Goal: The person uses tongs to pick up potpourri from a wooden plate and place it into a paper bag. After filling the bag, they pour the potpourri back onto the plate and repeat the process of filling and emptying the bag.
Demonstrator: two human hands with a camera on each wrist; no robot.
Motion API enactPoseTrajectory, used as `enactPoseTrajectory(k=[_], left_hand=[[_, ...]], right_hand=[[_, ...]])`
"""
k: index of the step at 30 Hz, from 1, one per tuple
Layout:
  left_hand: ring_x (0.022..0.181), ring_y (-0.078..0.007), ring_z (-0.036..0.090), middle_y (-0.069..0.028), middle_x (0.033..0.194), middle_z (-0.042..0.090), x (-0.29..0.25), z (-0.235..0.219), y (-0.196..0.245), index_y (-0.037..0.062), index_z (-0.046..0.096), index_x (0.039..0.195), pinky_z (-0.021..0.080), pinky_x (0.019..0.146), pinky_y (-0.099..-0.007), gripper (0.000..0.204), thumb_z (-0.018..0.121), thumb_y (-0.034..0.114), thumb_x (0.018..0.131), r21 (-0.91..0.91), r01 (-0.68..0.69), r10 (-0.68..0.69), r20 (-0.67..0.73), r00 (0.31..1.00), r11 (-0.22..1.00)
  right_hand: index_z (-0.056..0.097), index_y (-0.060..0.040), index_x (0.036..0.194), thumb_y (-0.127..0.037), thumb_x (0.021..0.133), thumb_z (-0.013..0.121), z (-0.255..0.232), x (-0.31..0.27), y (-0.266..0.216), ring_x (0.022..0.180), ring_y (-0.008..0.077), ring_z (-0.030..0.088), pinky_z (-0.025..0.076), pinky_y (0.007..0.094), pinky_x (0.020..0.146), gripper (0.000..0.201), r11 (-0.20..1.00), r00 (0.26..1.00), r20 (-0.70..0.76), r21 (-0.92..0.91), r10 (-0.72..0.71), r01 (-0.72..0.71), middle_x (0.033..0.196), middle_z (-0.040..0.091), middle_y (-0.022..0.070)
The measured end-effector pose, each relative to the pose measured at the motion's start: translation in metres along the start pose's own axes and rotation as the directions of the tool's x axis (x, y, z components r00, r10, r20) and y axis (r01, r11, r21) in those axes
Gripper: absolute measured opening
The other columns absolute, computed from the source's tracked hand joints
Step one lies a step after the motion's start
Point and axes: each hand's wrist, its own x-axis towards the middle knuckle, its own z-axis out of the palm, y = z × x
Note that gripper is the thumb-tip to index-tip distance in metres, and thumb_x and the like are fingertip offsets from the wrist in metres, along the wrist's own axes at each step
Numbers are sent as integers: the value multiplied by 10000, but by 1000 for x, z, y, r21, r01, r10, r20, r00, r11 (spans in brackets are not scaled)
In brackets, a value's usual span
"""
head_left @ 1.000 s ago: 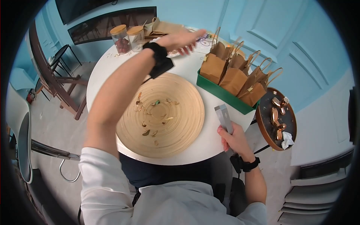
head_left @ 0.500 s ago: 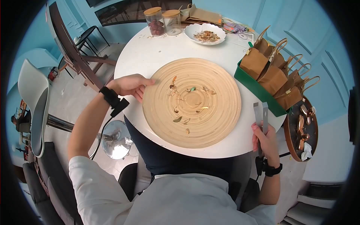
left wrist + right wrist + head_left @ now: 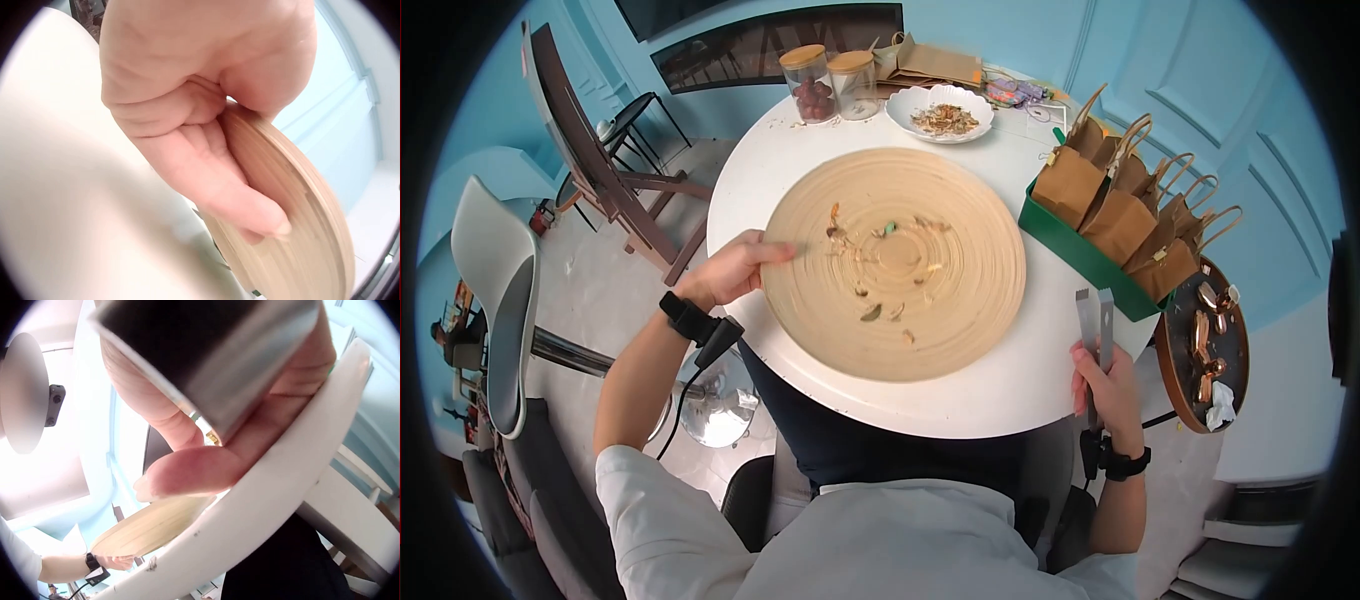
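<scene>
My left hand [image 3: 735, 270] grips the left rim of a round wooden plate [image 3: 970, 300], thumb on top; in the left wrist view its fingers [image 3: 219, 181] lie under the plate [image 3: 312, 250]. Dry petals and leaf bits [image 3: 871, 312] are scattered on the plate, which looks raised off the table and tilted in the right wrist view [image 3: 150, 528]. At the table's right edge my right hand [image 3: 1112, 395] holds metal tongs [image 3: 1106, 320], their tips pointing away from me and slightly apart.
Behind the plate stand a white scalloped dish [image 3: 900, 112] of dried bits and two lidded jars [image 3: 810, 95]. To the right, a green box [image 3: 1070, 240] holds several paper bags [image 3: 1115, 222]. A dark round tray [image 3: 1185, 350] with copper-coloured pieces stands beyond the table [image 3: 750, 190].
After reaching across the far side of the table, my left hand came back to the plate's left rim and now grips it. The plate has shifted slightly left since the half-second-old view.
</scene>
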Motion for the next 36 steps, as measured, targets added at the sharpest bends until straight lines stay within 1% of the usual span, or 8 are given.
enactPoseTrajectory(k=[1,2,5,6,10,17,33,36], left_hand=[[1024,-196,685,-178,1166,665,-3,1,7,-128,522,1261,546,916,-314,483,640,208,934,-9,-20,20,-21,1000,1000],[856,-172,715,-159,1061,700,-5,14,17,-117,554,1214,585,751,-273,457,631,239,938,-26,-86,82,-126,989,996],[621,-136,684,-124,896,718,3,4,48,-94,592,1132,542,518,-222,383,609,241,946,2,-173,172,-46,984,985],[454,-108,593,-84,757,696,8,13,58,-69,613,1062,436,372,-204,311,577,221,958,16,-177,176,-230,957,984],[413,-118,502,-63,651,599,34,24,102,-65,581,956,382,379,-238,243,550,175,957,41,-286,281,-365,888,957],[469,-172,563,-159,696,618,95,25,151,-119,551,957,476,457,-287,227,492,99,934,181,-351,395,-444,804,919],[476,-168,581,-181,673,625,144,53,166,-129,574,986,450,386,-300,264,420,26,838,325,-344,471,-533,703,881],[469,-186,599,-198,651,630,151,52,165,-139,596,890,466,380,-307,246,422,26,831,418,-336,531,-565,631,844]], right_hand=[[565,3,854,-198,962,607,0,0,0,388,108,498,401,247,379,232,1000,1000,0,0,-3,3,554,541,32],[567,5,865,-194,961,606,1,0,1,388,108,498,401,247,379,224,1000,1000,-9,7,2,-1,554,540,32],[573,8,890,-187,959,606,0,0,3,387,109,499,401,246,379,210,1000,1000,-22,13,-8,8,555,541,32],[576,10,904,-184,959,606,0,0,4,387,110,500,401,246,379,204,1000,1000,-20,11,-17,17,555,542,32],[580,12,927,-180,957,607,-2,0,4,389,111,502,401,245,380,197,1000,1000,-5,3,-1,1,563,547,34],[575,13,930,-160,960,591,-2,0,5,389,115,500,403,248,379,176,1000,1000,-13,3,-4,4,565,553,43],[579,9,923,-154,951,600,-2,1,5,394,115,508,408,249,378,167,1000,1000,-27,20,11,-11,570,554,38],[580,7,921,-161,952,602,-2,0,4,397,113,513,407,245,382,172,1000,1000,-18,29,10,-10,573,554,36]])
